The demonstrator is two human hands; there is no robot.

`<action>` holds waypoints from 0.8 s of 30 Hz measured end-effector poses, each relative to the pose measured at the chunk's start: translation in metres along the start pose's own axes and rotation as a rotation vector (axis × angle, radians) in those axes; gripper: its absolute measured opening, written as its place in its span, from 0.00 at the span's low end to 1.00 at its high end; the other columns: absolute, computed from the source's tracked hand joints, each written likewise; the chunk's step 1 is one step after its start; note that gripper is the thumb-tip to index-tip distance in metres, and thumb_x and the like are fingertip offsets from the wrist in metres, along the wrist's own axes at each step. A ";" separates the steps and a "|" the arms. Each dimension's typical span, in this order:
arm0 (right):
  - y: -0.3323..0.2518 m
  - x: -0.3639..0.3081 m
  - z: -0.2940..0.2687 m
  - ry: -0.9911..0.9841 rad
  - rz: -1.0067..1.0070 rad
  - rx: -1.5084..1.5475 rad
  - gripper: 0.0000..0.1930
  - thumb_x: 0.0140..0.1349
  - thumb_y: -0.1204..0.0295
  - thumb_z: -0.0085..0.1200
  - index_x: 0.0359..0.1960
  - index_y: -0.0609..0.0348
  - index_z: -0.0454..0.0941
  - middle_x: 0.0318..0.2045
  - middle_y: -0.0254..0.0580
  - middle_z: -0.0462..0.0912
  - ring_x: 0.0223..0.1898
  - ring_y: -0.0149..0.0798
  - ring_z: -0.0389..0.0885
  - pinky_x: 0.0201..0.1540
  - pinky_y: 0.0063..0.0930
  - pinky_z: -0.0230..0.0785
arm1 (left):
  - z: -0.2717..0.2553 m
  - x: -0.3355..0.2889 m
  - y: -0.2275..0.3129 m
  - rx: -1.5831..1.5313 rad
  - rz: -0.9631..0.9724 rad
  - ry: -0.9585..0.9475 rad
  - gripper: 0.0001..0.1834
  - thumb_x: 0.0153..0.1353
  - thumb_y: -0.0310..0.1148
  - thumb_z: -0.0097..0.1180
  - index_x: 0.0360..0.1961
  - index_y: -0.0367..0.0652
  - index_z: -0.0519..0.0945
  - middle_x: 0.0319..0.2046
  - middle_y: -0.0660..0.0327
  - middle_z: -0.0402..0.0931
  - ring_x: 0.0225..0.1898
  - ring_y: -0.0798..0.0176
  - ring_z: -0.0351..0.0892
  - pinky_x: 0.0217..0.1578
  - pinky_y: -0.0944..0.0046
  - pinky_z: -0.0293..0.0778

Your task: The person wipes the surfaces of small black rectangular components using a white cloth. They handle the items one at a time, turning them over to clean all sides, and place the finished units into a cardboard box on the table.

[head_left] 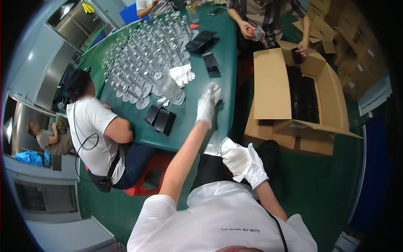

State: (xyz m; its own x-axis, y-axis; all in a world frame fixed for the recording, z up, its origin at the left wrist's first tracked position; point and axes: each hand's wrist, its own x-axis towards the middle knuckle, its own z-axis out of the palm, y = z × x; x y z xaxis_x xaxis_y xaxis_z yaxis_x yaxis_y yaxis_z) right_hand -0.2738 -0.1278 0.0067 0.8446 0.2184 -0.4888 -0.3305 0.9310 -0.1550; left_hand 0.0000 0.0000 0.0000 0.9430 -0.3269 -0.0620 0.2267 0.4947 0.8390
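Note:
My left hand [208, 105], in a white glove, reaches over the green table [191, 126] near its right edge. Its fingers are stretched forward and nothing shows in them. Low beside the table's near corner, my right hand [255, 173], also gloved, grips a folded white cloth [235, 158]. A black open box [160, 119] sits left of my left hand. Beyond that hand lies another black box piece [211, 65], near a crumpled white cloth [182, 75]. A large clear container [170, 89] stands beside the cloth.
Many slender clear glass pieces with round bases [142, 59] crowd the table's far left. An open cardboard box [273, 84] holding black boxes stands at right; a person there [268, 17] reaches into it. Another person [96, 122] sits at left on a red stool [155, 176].

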 end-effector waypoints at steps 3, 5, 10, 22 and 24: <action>-0.008 -0.012 -0.015 0.042 0.039 0.059 0.36 0.72 0.41 0.45 0.62 0.65 0.74 0.54 0.49 0.83 0.53 0.51 0.84 0.58 0.47 0.77 | 0.021 0.087 -0.028 -0.309 -0.145 0.154 0.35 0.70 0.52 0.56 0.68 0.38 0.66 0.65 0.49 0.71 0.64 0.47 0.73 0.63 0.49 0.73; -0.009 -0.018 -0.001 -0.057 0.085 0.091 0.35 0.72 0.41 0.44 0.61 0.62 0.75 0.55 0.48 0.83 0.53 0.51 0.84 0.58 0.47 0.77 | 0.026 0.152 -0.019 -0.613 -0.293 0.333 0.31 0.69 0.52 0.59 0.59 0.37 0.73 0.61 0.49 0.75 0.59 0.48 0.78 0.57 0.49 0.80; 0.005 -0.016 -0.024 -0.147 0.113 0.155 0.28 0.76 0.49 0.42 0.64 0.59 0.73 0.58 0.44 0.81 0.58 0.48 0.81 0.62 0.47 0.74 | 0.004 0.198 -0.005 -0.804 -0.114 0.445 0.18 0.71 0.38 0.59 0.52 0.35 0.74 0.45 0.51 0.79 0.43 0.50 0.83 0.43 0.53 0.87; -0.046 0.037 -0.018 -0.089 -0.565 -0.616 0.22 0.78 0.60 0.40 0.63 0.61 0.73 0.62 0.44 0.79 0.59 0.45 0.80 0.59 0.42 0.73 | 0.014 -0.167 0.006 -0.650 -0.152 0.294 0.18 0.72 0.24 0.51 0.61 0.31 0.71 0.59 0.46 0.74 0.62 0.44 0.76 0.62 0.47 0.78; -0.066 0.027 0.016 0.103 -0.928 -1.302 0.19 0.75 0.66 0.46 0.61 0.62 0.75 0.59 0.45 0.81 0.58 0.44 0.81 0.59 0.39 0.72 | 0.017 -0.201 -0.005 -0.572 -0.182 0.329 0.20 0.73 0.28 0.53 0.62 0.32 0.70 0.59 0.49 0.74 0.61 0.51 0.76 0.62 0.53 0.77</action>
State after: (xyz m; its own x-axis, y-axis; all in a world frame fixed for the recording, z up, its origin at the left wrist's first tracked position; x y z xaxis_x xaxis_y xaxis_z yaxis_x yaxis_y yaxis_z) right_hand -0.2229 -0.1792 0.0173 0.9353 -0.3242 0.1420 0.0940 -0.1593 -0.9828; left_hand -0.1953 0.0495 0.0177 0.8823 -0.2282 -0.4118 0.3961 0.8324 0.3875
